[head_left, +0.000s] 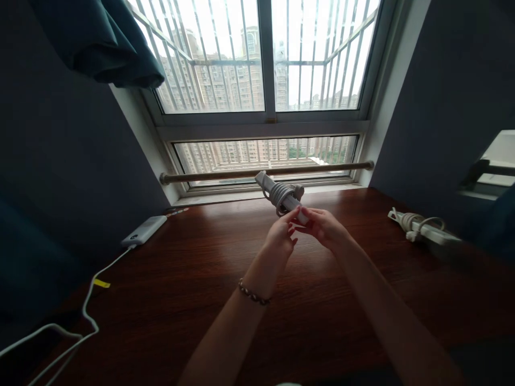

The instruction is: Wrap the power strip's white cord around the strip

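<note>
White power bank (144, 231) sits far left on the wooden desk (193, 300), its cable (86, 316) trailing off the near edge. Your left hand (280, 236) and right hand (324, 225) both pinch the near end of a power strip with its cord wound round it (279, 194), held above desk centre. Second wrapped strip (422, 226) lies far right.

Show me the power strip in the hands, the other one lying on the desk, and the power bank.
held power strip (277, 194), head view, on its wound cable
second power strip (436, 234), head view, on its white body
power bank (144, 230), head view, on its top face
</note>
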Demonstrator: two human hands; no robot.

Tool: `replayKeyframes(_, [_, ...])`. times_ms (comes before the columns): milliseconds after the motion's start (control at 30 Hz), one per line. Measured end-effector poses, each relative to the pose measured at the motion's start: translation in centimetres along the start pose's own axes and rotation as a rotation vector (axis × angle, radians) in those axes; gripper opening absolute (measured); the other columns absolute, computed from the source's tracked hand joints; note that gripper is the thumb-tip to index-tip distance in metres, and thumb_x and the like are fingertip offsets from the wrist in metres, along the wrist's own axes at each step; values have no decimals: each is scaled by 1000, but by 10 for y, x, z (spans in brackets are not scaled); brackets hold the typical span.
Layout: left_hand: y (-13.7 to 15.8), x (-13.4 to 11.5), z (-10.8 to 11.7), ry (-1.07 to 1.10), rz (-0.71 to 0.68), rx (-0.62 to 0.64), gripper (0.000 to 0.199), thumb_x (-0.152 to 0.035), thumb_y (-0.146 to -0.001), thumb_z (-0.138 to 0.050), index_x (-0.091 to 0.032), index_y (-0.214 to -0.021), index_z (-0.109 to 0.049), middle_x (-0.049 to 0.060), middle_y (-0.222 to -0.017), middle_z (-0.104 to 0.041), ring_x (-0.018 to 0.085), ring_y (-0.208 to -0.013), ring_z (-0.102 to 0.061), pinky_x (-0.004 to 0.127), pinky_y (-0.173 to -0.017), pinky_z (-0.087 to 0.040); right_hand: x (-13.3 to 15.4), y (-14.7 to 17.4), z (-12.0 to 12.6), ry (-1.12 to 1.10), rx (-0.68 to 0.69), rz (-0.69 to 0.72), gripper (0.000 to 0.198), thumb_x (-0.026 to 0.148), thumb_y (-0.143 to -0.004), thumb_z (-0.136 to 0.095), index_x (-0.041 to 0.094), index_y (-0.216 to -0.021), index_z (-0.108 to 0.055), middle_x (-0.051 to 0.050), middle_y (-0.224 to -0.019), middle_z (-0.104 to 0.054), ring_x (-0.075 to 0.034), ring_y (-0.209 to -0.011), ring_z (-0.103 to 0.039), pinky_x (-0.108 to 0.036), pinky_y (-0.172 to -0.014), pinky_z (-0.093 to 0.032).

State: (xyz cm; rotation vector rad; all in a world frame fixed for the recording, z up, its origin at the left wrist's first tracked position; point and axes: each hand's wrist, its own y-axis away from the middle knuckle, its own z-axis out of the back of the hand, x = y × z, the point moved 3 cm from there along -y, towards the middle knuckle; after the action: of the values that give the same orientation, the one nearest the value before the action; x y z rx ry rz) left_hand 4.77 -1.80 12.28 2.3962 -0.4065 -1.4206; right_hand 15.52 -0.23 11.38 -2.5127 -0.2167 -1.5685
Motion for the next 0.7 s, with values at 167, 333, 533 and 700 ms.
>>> replayKeyframes(167, [12, 69, -22, -171, -29, 278, 49, -45, -62, -74, -27, -105, -61, 5, -117, -57, 21, -98, -50, 26, -67, -36, -6, 50, 63, -128, -301, 40, 26, 35, -66, -75, 12, -77, -67, -7, -77, -69, -19, -74, -66, -34, -75, -56])
replayKeyframes(333, [18, 112, 7, -308, 114, 439, 53, -37, -62, -77, -19, -109, -61, 11, -108, -59, 19, -83, -60, 27, -65, -45, 5, 101, 143, 72, -548, 155, 31, 35, -62, -77, 12, -81, -68, -8, -87, -69, -20, -79, -65, -32, -78, -54])
replayKeyframes(533, [-3, 97, 58, -131, 6, 493, 26, -21, -69, -72, -16, -94, -67, 11, -90, -65, 19, -76, -65, 26, -64, -51, 28, 130, 212, 1053, -875, 302, 49, 47, -67, -67, 10, -100, -65, -15, -89, -68, -28, -82, -63, -38, -77, -48])
replayKeyframes(700, [-27, 88, 89, 23, -55, 393, 21, -13, -71, -67, -13, -91, -66, 8, -82, -68, 16, -69, -66, 24, -59, -53, 22, 126, 248, 1505, -982, 429, 62, 58, -73, -55, 7, -109, -60, -22, -97, -67, -32, -86, -63, -40, -77, -47])
